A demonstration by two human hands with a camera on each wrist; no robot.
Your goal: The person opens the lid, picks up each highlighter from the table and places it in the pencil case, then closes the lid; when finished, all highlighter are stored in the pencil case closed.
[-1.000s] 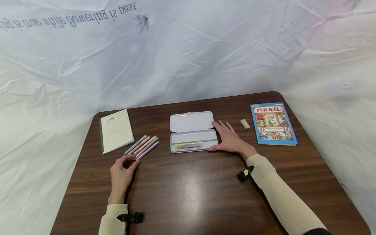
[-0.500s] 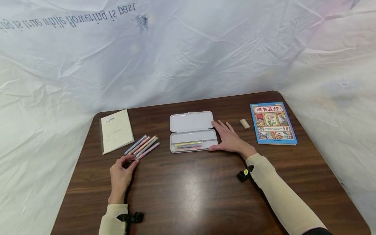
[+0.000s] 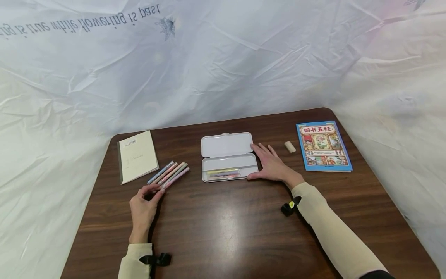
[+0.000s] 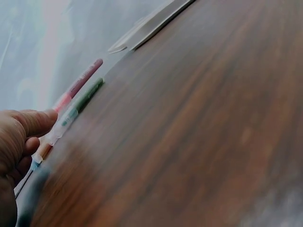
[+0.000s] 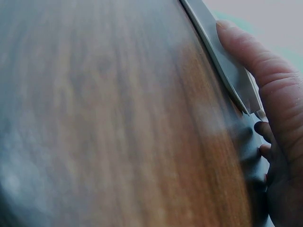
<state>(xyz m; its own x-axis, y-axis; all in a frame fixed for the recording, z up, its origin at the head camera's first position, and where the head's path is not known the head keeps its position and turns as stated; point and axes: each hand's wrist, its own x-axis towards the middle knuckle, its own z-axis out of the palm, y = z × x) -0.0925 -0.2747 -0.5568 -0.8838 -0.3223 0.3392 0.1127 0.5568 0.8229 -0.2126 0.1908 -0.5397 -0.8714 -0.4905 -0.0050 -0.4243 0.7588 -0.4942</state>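
My left hand (image 3: 143, 207) pinches the near end of a pink-purple marker (image 3: 178, 176) between thumb and fingers. Beside it several more markers (image 3: 166, 170) lie slanted on the table; in the left wrist view the pink marker sits above a green marker (image 4: 90, 94). A white pencil case (image 3: 226, 145) lies with its lid folded back, and yellow and pink pens (image 3: 223, 173) are in its lower tray. At the case's right end rests my right hand (image 3: 273, 166), fingers spread; its thumb touches the near edge, as the right wrist view also shows.
A cream notebook (image 3: 137, 157) lies at the left, behind the markers. Right of the case are a small beige eraser (image 3: 290, 147) and a blue-bordered book (image 3: 324, 146). Pale cloth (image 3: 223, 69) hangs behind the brown wooden table (image 3: 223, 224).
The pink-purple marker's far end has shifted slightly to the right, away from the other markers. My right hand and the pencil case have stayed in place.
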